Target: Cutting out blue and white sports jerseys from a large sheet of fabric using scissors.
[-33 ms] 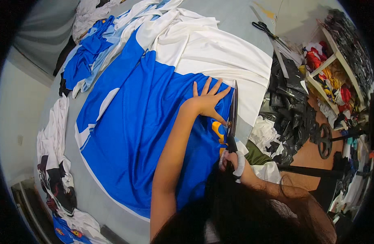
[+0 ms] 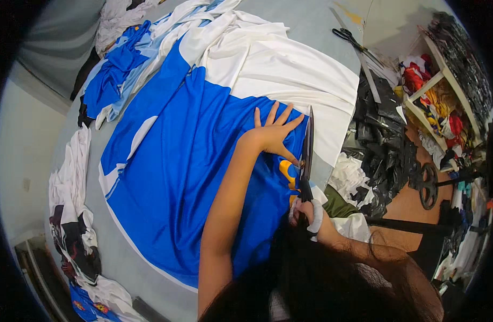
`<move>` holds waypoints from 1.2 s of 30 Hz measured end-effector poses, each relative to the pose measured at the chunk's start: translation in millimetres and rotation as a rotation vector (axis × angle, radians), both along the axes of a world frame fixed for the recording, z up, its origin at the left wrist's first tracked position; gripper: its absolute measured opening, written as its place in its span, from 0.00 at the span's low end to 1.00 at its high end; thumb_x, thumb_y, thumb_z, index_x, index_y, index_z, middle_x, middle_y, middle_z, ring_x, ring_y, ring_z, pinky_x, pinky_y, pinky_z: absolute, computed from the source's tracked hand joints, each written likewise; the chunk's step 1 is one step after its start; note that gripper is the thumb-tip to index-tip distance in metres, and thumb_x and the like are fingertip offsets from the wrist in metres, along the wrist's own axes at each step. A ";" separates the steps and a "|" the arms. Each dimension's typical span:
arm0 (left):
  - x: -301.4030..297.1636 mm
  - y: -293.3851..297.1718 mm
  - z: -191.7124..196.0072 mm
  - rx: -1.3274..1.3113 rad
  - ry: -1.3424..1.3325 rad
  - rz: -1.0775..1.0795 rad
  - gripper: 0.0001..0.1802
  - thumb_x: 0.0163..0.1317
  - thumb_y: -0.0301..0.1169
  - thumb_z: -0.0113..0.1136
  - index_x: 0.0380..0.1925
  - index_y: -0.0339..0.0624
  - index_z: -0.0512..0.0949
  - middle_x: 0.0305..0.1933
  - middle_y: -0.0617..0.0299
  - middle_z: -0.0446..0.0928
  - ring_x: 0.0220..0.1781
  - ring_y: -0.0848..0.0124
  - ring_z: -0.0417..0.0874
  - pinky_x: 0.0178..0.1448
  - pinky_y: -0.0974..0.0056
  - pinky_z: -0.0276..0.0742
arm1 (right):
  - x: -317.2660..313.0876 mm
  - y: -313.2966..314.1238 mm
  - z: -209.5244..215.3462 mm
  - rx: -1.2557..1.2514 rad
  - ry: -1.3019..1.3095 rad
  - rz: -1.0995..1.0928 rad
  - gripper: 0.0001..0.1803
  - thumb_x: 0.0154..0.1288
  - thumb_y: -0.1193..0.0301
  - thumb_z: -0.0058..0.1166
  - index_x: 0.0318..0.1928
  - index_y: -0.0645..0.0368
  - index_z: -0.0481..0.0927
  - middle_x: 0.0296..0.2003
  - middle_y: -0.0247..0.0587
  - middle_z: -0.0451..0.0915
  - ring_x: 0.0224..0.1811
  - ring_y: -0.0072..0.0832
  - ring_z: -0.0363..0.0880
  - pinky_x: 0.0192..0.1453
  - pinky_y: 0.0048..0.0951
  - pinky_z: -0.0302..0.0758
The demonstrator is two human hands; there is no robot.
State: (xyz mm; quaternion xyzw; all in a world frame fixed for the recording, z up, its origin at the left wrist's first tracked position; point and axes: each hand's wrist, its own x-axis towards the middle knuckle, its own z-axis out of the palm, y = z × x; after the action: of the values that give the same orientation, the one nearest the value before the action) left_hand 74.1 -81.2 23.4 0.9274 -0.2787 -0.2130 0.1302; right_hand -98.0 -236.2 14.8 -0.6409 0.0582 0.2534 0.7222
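Grey worktop (image 2: 311,27) is stretching across my view, curving toward the rim. Blue fabric (image 2: 166,177) is lying wrinkled over its middle, with white fabric (image 2: 289,59) spreading beyond it. My right hand (image 2: 305,210) is gripping the wrapped handles of long shears (image 2: 304,185), whose blades are pointing away along the blue's right edge; hair (image 2: 289,263) is partly hiding those fingers, so I cannot tell their exact curl. My left hand (image 2: 270,135) is resting flat on the blue, fingers spread wide, thumb just beside the shears. For good cutting, I should be pressing the cloth taut, easing out nearby folds and guarding that thumb from the blades. Farther out, black-handled scissors (image 2: 358,46) and a ruler (image 2: 371,83) are lying near black plastic bags (image 2: 383,145).
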 end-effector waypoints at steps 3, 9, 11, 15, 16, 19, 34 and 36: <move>-0.1 1.3 2.5 -0.003 0.006 0.004 0.66 0.25 0.61 0.69 0.66 0.64 0.41 0.71 0.56 0.30 0.71 0.52 0.27 0.64 0.34 0.24 | -1.5 -0.1 4.7 0.026 0.066 -0.019 0.15 0.64 0.62 0.42 0.29 0.63 0.71 0.21 0.38 0.71 0.24 0.25 0.69 0.30 0.25 0.65; 3.8 8.4 -9.1 0.003 -0.024 -0.008 0.65 0.27 0.57 0.71 0.66 0.65 0.42 0.72 0.57 0.30 0.71 0.51 0.26 0.63 0.33 0.24 | 22.6 -52.9 35.3 -0.226 0.208 0.315 0.32 0.65 0.46 0.34 0.21 0.62 0.74 0.17 0.40 0.74 0.22 0.25 0.74 0.29 0.23 0.68; 3.5 7.6 -6.6 -0.031 -0.008 -0.024 0.65 0.28 0.55 0.71 0.66 0.65 0.42 0.72 0.57 0.30 0.71 0.50 0.27 0.63 0.33 0.24 | 38.5 -94.4 51.7 -0.391 0.297 0.421 0.28 0.59 0.44 0.46 0.33 0.60 0.67 0.21 0.35 0.72 0.19 0.21 0.74 0.18 0.20 0.65; -7.8 -4.8 8.0 0.049 -0.043 0.034 0.63 0.30 0.53 0.71 0.66 0.65 0.43 0.71 0.54 0.35 0.71 0.48 0.31 0.64 0.33 0.26 | 62.3 -176.5 52.2 -0.431 0.222 0.670 0.28 0.58 0.47 0.50 0.37 0.64 0.69 0.24 0.36 0.73 0.24 0.21 0.77 0.24 0.21 0.71; -14.7 -11.9 16.1 0.153 -0.070 0.096 0.62 0.31 0.52 0.71 0.66 0.65 0.42 0.71 0.53 0.38 0.71 0.47 0.32 0.64 0.34 0.26 | 68.7 -179.1 62.1 -0.497 0.199 0.716 0.28 0.58 0.47 0.51 0.37 0.64 0.69 0.24 0.36 0.73 0.24 0.22 0.76 0.25 0.23 0.71; -41.5 -19.7 19.1 0.176 -0.252 0.060 0.41 0.42 0.43 0.65 0.60 0.61 0.61 0.70 0.52 0.43 0.71 0.49 0.39 0.66 0.36 0.34 | 94.2 -194.0 66.1 -0.813 -0.083 0.950 0.29 0.56 0.47 0.54 0.33 0.65 0.69 0.23 0.39 0.75 0.25 0.23 0.76 0.29 0.26 0.73; -188.5 -56.6 4.2 -0.078 -0.278 0.506 0.24 0.47 0.31 0.56 0.48 0.45 0.68 0.38 0.59 0.68 0.44 0.62 0.70 0.42 0.60 0.65 | 129.6 -239.5 31.0 -0.213 0.153 0.884 0.21 0.58 0.55 0.55 0.37 0.62 0.69 0.22 0.36 0.74 0.23 0.22 0.75 0.27 0.25 0.71; -199.4 -55.6 26.1 -0.168 -0.119 0.350 0.20 0.52 0.35 0.55 0.47 0.47 0.69 0.39 0.59 0.71 0.47 0.61 0.70 0.44 0.62 0.65 | 130.1 -241.4 32.9 -0.213 0.192 0.904 0.20 0.57 0.57 0.57 0.37 0.61 0.69 0.22 0.34 0.72 0.22 0.21 0.73 0.25 0.23 0.69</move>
State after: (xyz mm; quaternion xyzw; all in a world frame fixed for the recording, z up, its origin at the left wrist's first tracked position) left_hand -125.3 -136.8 49.4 0.9585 -0.1371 -0.1078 0.2254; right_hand 32.1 -477.5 47.7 -0.6462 -0.1344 0.5930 0.4612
